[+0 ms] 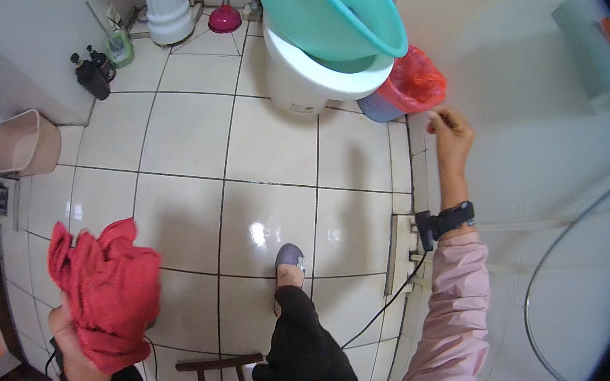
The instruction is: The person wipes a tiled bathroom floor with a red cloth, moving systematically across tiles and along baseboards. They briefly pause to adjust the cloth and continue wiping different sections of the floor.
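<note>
A crumpled red cloth (112,292) is held in my left hand (71,336), which it partly covers, at the lower left. My right hand (453,126) is raised at the upper right with its fingers curled and the fingertips close together; whether something small is between them cannot be told. Just left of it stands a blue waste bin (384,105) lined with a red plastic bag (421,81). Beside the bin, a large turquoise basin (329,15) rests tilted on the white toilet (296,87).
A red plunger (225,19) stands behind a tiled floor (187,133). Dark pump bottles (92,79) and a pink tub (25,144) are at the left. A wooden stool (219,362) is near my legs, and a shower hose (529,292) hangs at the right.
</note>
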{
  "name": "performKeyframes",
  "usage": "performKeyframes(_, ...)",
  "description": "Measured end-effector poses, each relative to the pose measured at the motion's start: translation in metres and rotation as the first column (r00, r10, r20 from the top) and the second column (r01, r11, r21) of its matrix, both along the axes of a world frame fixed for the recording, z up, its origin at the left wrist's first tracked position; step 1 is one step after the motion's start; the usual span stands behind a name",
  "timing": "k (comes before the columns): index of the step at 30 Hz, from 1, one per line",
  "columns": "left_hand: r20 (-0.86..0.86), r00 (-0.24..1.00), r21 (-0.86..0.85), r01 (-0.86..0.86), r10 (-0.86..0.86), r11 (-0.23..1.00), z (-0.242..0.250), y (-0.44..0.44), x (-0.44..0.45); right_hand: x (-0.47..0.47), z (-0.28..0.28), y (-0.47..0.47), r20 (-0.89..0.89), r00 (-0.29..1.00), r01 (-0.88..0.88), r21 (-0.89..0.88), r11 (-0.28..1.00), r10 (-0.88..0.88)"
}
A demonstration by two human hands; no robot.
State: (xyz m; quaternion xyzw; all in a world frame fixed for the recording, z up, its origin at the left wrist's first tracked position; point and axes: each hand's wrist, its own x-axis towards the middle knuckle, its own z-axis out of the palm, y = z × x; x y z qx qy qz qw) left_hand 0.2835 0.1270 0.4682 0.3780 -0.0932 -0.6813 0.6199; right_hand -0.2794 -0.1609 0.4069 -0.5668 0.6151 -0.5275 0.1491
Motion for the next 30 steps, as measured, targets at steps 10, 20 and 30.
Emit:
performKeyframes(10,0.383,0.92,0.268,-0.025,-0.083,0.963,-0.025,-0.057,0.004,-0.045,-0.147,0.037,0.256,0.964,0.017,0.229,0.973,-0.077)
performKeyframes(20,0.468,0.815,0.435,0.123,-0.341,0.892,-0.061,-0.097,0.009,-0.145,-0.153,0.302,-0.264,0.964,0.145,0.614,0.776,0.028)
performKeyframes(30,0.43,0.825,0.393,0.194,-0.367,0.899,-0.08,-0.067,0.087,-0.16,0.095,0.408,-0.66,0.725,0.437,0.661,0.61,0.196)
